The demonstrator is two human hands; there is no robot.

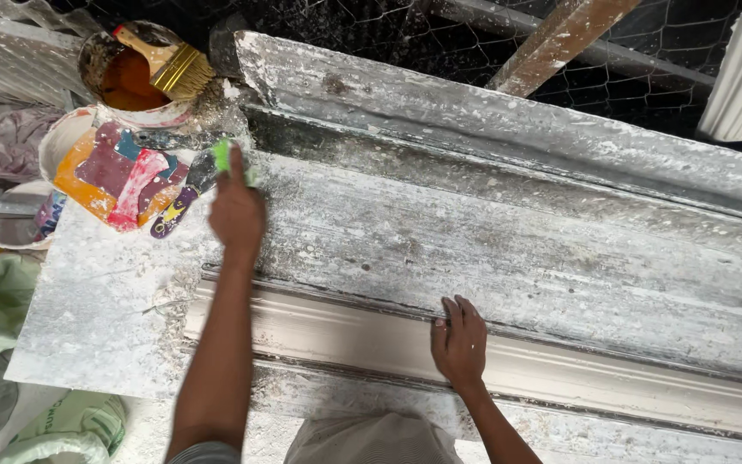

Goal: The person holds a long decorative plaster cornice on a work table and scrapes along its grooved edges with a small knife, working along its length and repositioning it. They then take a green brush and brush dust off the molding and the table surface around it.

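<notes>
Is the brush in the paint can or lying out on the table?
In: the wooden-handled brush leans on the can rim, bristles over orange-brown liquid.

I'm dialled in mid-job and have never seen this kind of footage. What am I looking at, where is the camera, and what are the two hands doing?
There is one picture, taken by a camera worn on a person's head and looking down at their own bare arms; no machine is involved. Beneath them runs a long, plaster-dusted mould on a bench, with a smooth pale cornice strip along its near edge. The left hand reaches forward and holds a small green scraper against the mould. The right hand rests flat on the cornice strip. At top left stands a tin of orange-brown liquid with a paintbrush lying across it, and beside it a paint-smeared white bucket with colourful scrapers.
</notes>
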